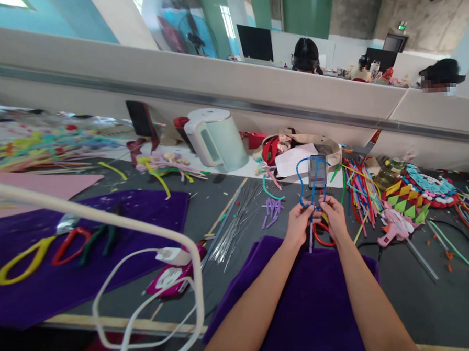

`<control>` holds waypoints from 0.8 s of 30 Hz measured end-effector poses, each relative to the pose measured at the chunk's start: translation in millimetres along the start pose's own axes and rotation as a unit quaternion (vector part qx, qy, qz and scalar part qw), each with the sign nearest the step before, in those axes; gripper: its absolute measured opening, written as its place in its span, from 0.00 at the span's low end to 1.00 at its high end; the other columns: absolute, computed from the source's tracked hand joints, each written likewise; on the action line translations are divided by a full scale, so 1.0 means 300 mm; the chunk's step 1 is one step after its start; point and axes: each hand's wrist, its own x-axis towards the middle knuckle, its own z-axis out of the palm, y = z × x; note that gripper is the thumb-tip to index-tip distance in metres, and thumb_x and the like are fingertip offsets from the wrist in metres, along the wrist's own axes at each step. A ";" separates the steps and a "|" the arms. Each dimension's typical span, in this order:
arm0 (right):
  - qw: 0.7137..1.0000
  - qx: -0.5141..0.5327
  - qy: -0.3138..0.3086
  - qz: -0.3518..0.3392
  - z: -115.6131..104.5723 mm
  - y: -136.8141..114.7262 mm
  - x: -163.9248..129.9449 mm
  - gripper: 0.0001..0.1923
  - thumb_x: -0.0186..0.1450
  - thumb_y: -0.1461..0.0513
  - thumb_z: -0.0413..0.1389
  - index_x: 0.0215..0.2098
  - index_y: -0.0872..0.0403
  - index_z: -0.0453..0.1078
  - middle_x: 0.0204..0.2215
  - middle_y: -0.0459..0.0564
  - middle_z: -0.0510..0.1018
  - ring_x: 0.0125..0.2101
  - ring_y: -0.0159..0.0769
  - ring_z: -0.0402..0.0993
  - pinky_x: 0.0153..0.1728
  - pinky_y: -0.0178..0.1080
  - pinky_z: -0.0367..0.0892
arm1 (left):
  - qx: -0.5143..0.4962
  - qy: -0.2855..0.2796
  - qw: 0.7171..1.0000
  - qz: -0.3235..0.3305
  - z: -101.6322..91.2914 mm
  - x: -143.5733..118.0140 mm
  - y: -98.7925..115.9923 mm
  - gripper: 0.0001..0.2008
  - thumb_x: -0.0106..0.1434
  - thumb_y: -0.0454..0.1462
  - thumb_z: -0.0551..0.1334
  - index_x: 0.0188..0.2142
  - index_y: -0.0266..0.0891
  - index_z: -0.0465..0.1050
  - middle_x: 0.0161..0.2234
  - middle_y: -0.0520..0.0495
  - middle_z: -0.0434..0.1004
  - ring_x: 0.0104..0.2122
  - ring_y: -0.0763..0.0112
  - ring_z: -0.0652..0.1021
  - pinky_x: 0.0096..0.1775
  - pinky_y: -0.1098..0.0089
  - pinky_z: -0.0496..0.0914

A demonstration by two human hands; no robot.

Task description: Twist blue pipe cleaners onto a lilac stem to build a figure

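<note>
Both my hands are above a folded purple cloth (320, 302) at the table's front. My left hand (299, 223) is closed, its thumb and fingertips pinching a blue pipe cleaner (299, 174) bent into a loop with upright strands. Facing it, my right hand (334, 216) also pinches the blue pipe cleaner, at the right side of its lower part. A pale lilac stem (311, 240) hangs below the fingers. Just behind the hands lies a red scissor handle (323, 239), partly hidden. Beyond the blue loop stands a phone (317, 171), its screen blurred.
Cut purple pieces (273, 211) and silver wires (237, 225) lie left of my hands. To the right are colored pipe cleaners (363, 189), a pink glue gun (394, 227) and a glass jar (389, 171). A white cable (198, 282) crosses the left foreground. A kettle (220, 139) stands behind.
</note>
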 end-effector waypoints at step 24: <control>0.989 -0.089 0.022 -0.119 0.048 -0.067 -0.039 0.07 0.59 0.59 0.56 0.29 0.54 0.72 0.32 0.50 0.75 0.37 0.37 0.72 0.43 0.41 0.66 | -0.156 0.064 0.986 -0.009 -0.022 0.027 0.036 0.10 0.45 0.28 0.69 0.28 0.32 0.71 0.26 0.47 0.79 0.26 0.69 0.80 0.32 0.71 0.76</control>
